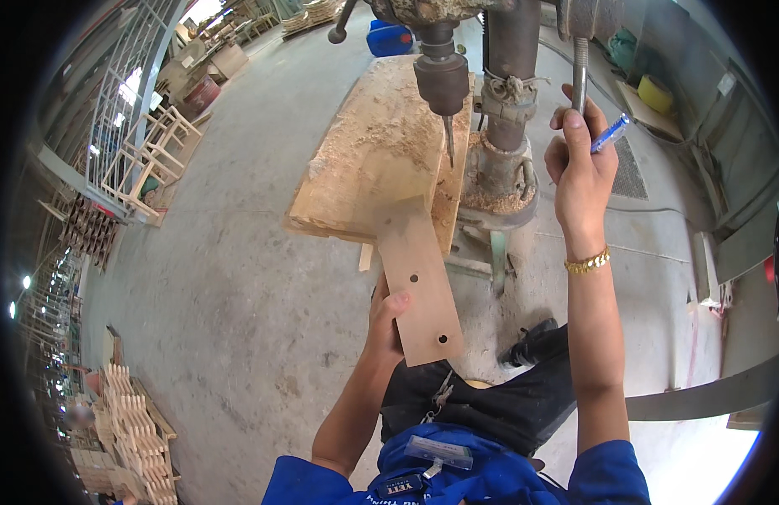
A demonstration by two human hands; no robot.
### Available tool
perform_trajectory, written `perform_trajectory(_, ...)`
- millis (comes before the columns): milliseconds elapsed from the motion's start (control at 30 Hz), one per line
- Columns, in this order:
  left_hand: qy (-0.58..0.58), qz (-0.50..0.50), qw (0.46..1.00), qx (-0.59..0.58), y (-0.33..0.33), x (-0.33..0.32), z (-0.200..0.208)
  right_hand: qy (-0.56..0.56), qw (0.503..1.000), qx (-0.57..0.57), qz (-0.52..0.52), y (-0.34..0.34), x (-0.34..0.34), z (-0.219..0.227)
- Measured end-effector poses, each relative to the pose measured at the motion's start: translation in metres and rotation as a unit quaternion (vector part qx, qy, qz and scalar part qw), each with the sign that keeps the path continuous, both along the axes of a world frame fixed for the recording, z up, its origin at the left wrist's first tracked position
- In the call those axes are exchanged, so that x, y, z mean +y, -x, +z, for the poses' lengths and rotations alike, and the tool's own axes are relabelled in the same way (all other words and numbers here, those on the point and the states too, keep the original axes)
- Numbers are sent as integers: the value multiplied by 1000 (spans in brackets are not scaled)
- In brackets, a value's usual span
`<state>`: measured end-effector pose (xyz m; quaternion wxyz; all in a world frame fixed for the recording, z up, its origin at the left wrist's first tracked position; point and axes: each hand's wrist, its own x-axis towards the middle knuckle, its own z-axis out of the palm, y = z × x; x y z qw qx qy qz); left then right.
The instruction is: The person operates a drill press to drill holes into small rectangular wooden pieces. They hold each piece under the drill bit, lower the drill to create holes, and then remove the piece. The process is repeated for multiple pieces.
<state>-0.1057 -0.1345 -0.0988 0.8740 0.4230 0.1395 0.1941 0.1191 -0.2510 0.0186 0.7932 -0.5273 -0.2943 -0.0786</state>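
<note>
While the left hand [387, 316] pinches the near end of a flat wooden board [416, 273] between thumb and fingers, the board's far end lies on the sawdust-strewn wooden desk [364, 168] of a drill press, just short of the drill bit [448, 139] that hangs from the chuck [441, 76] above it. The board shows 2 small round holes, 1 near its middle and 1 by its near corner. The right hand [581, 164] is raised and closed around the metal feed lever [580, 71], with a blue pen [610, 133] held between its fingers; a gold bracelet [587, 262] circles the wrist. A clear rectangular badge [440, 452] hangs on the blue shirt at the lower edge. On the concrete floor, a blue container [391, 37] sits behind the machine, what looks like a yellow tape roll [656, 93] lies at upper right, and stacked wooden parts [137, 421] stand at lower left.
</note>
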Motion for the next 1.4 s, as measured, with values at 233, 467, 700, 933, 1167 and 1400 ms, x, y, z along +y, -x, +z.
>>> perform_trajectory(233, 140, 130, 957, -218, -18, -6, -7, -1, 1000, -15, 2, -1, 3, 0)
perform_trajectory(467, 72, 194, 962, -176, -15, 16, -7, -11, 1000, -10, 7, -4, 4, -1)
perform_trajectory(700, -78, 278, 949, -130, -41, -40, -52, -16, 1000, -17, -8, -4, 3, -1)
perform_trajectory(933, -224, 308, 912, 151, -50, -70, -69, 8, 1000, -7, -11, -4, 1, -1)
perform_trajectory(1167, 13, 296, 951, -83, -63, -64, -68, -7, 1000, -11, -10, -3, 1, 0)
perform_trajectory(1400, 29, 365, 927, -76, -107, -71, -59, -9, 1000, -1, 2, -1, 1, 2)
